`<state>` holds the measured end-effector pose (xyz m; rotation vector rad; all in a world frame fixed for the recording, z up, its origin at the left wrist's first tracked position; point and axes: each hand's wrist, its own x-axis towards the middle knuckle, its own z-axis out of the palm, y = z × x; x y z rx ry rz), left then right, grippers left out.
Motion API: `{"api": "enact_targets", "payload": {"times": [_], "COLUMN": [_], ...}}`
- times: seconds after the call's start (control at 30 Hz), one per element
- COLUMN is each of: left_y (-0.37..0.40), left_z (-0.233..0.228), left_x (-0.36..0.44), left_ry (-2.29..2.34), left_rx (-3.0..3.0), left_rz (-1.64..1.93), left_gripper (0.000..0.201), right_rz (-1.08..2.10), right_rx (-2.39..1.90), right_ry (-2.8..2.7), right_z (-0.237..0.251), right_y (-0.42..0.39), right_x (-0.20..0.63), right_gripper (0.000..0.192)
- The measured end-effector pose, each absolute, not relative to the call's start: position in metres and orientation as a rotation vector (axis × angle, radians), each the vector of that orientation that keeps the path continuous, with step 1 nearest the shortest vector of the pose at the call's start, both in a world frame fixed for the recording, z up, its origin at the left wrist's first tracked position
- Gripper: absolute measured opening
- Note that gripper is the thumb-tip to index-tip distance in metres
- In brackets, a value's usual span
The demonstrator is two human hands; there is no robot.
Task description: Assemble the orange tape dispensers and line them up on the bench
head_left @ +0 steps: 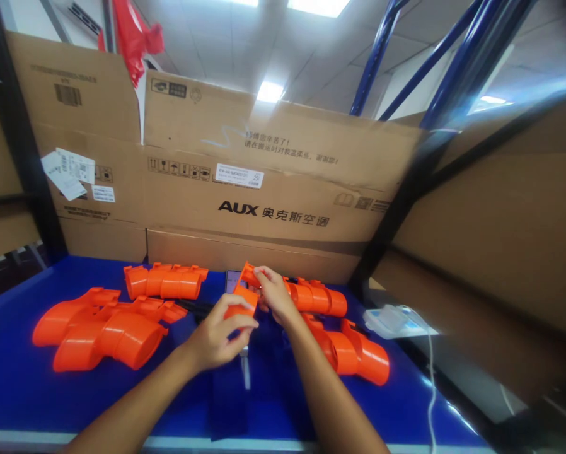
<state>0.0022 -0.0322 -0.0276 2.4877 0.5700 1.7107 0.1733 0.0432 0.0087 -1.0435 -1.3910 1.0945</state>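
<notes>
Between my two hands is an orange curved plastic part [245, 296], held up over the middle of the blue table [179, 403]. My left hand [221, 331] grips its lower left side, thumb and fingers closed round it. My right hand [272, 291] pinches its upper right side, and those fingertips are partly hidden. Below the hands lies a thin silvery tool [246, 369], whose upper end is hidden. A phone-like screen [232, 281] stands behind the part, and something black [195, 309] lies left of it.
Similar orange parts lie in rows: back left [164, 282], front left [108, 334], back right [318, 297] and front right [353, 353]. A cardboard wall [179, 208] closes the back. A white box [396, 320] with a white cable [432, 378] sits at the right edge.
</notes>
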Motion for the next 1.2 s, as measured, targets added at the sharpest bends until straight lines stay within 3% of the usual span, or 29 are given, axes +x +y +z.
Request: {"api": "enact_targets", "payload": {"times": [0.17, 0.37, 0.6, 0.7, 0.87, 1.2], "left_y": [-0.028, -0.008, -0.011, -0.013, -0.011, -0.008], "left_z": [-0.024, -0.022, -0.008, -0.002, 0.001, -0.004], "left_x": [0.003, 0.015, -0.001, -0.010, -0.015, -0.012], "left_ry": [0.772, 0.585, 0.595, 0.579, 0.535, 0.560], "left_rx": [1.947, 1.099, 0.824, 0.623, 0.431, 0.606], "left_rz": [1.677, 1.313, 1.412, 1.543, 1.656, 1.602], "left_gripper": [0.049, 0.059, 0.035, 0.034, 0.021, 0.032], "right_rz": [1.028, 0.890, 0.808, 0.412, -0.094, -0.397], "right_rx": [-0.958, -0.893, -0.931, -0.934, -0.865, -0.658], "right_ry": [-1.336, -1.429, -1.700, -2.097, -2.646, -2.923], "right_z": [0.009, 0.002, -0.009, -0.011, -0.004, -0.006], "right_y": [0.049, 0.049, 0.043, 0.035, 0.020, 0.015], "right_x": [0.173, 0.161, 0.175, 0.188, 0.180, 0.163], "right_gripper": [0.031, 0.035, 0.052, 0.034, 0.038, 0.039]}}
